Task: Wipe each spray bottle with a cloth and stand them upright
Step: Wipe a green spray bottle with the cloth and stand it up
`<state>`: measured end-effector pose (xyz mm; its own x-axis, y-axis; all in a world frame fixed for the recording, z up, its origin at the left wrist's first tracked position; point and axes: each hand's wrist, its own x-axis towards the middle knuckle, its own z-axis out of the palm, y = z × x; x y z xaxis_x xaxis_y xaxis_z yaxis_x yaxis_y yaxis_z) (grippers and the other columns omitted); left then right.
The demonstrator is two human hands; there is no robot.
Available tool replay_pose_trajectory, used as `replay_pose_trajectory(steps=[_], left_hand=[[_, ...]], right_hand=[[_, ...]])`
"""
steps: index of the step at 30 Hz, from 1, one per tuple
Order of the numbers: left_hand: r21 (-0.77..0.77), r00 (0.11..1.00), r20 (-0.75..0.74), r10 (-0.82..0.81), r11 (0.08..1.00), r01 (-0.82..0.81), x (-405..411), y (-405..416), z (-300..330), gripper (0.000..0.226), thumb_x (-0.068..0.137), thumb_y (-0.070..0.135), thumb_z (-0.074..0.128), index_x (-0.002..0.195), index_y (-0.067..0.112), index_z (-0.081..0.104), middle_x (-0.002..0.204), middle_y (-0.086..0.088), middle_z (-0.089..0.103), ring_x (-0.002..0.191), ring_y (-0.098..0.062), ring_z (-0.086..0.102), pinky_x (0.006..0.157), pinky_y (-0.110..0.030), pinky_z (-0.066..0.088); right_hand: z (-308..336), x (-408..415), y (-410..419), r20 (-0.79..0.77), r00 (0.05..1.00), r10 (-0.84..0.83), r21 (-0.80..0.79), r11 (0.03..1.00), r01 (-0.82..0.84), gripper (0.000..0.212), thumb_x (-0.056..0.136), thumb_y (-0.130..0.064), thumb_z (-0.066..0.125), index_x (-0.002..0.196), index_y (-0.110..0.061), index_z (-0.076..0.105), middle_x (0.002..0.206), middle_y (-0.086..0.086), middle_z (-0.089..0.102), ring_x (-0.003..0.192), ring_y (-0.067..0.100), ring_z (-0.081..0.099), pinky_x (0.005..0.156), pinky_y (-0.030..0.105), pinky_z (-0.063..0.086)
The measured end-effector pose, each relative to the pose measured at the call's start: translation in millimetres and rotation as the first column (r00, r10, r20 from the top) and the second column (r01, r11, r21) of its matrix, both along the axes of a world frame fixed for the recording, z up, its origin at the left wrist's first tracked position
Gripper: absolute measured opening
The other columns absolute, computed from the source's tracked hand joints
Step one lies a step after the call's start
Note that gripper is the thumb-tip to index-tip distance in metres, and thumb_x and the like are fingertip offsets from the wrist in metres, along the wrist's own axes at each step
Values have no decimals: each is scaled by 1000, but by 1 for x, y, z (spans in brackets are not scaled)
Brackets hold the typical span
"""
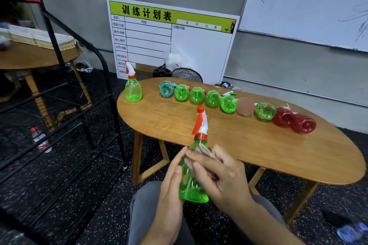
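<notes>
Item one: green spray bottle (133, 88), upright at the far left edge of the wooden table (249, 145).

Item two: green bottle in hand (192, 183), held upright off the near edge, above my lap. My left hand (171, 181) curls round its left side; my right hand (221, 175) presses a cloth (203, 150) against its shoulder, fingers wrapped over it.

Item three: row of bottles lying flat along the far edge, bases toward me — one teal bottle (166, 88), several green, one brown bottle (245, 106), two red bottles (294, 121) nearest the right end.
</notes>
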<state>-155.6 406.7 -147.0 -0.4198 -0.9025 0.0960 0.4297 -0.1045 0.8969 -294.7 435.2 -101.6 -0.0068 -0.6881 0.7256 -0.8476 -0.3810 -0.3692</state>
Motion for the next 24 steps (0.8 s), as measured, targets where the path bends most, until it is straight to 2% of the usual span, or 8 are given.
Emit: replay_pose_trajectory(steps=[2,5,7,11,15,17,21,24], left_hand=[[29,1000,-24,-16,999,17,1,2,1,42,111,28,36,148,31,55,136,-10,71,128,-27,68,97,-33,58],[27,995,-72,-62,998,64,5,3,6,46,110,31,31,152,30,49,136,-13,71,127,-32,68,100,-33,58],[24,994,-92,-56,998,58,6,5,10,48,106,33,35,152,28,50,137,-12,70,128,-33,67,102,-34,57],[24,995,-83,-58,998,60,4,6,10,47,106,32,39,151,25,51,136,-14,71,128,-30,67,95,-31,59],[-14,999,20,-28,1000,28,2,4,6,49,104,38,44,151,31,54,148,-1,63,139,-24,59,115,-52,46],[-9,999,34,-17,1000,17,2,3,5,48,102,40,45,148,36,57,148,4,63,139,-20,58,116,-52,43],[-2,1000,8,-2,1000,2,1,2,4,44,108,34,47,151,28,53,145,-3,66,136,-24,62,111,-47,49],[36,999,-29,-22,999,23,3,1,4,46,107,30,36,151,28,52,135,-9,72,126,-28,69,94,-32,59]], right_hand=[[-10,4,13,-167,983,75,-19,997,-79,27,102,-38,61,127,-37,72,83,-8,53,66,4,48,51,19,42],[-21,7,26,-394,912,116,-100,981,-167,28,94,-32,73,121,-31,78,77,-3,57,67,11,50,51,23,44],[-17,6,27,-437,893,109,-140,972,-187,26,92,-30,75,117,-28,80,74,-4,53,66,12,47,51,22,39],[-8,-4,12,-274,957,93,-85,989,-121,25,103,-39,60,124,-38,73,76,-3,56,61,10,50,46,24,44],[6,-18,-16,135,990,-25,-14,1000,27,31,106,-45,52,126,-33,73,78,-9,51,63,5,49,49,17,37],[6,-21,-22,203,978,-53,-8,998,56,32,103,-41,56,120,-25,78,76,-13,48,62,6,50,52,18,35],[-4,-6,-9,122,992,10,-4,1000,-10,32,108,-46,48,130,-36,69,80,-11,50,62,5,48,47,18,39],[-18,2,13,-133,986,100,-27,994,-105,28,105,-39,57,131,-39,66,79,-3,52,63,6,44,49,18,40]])
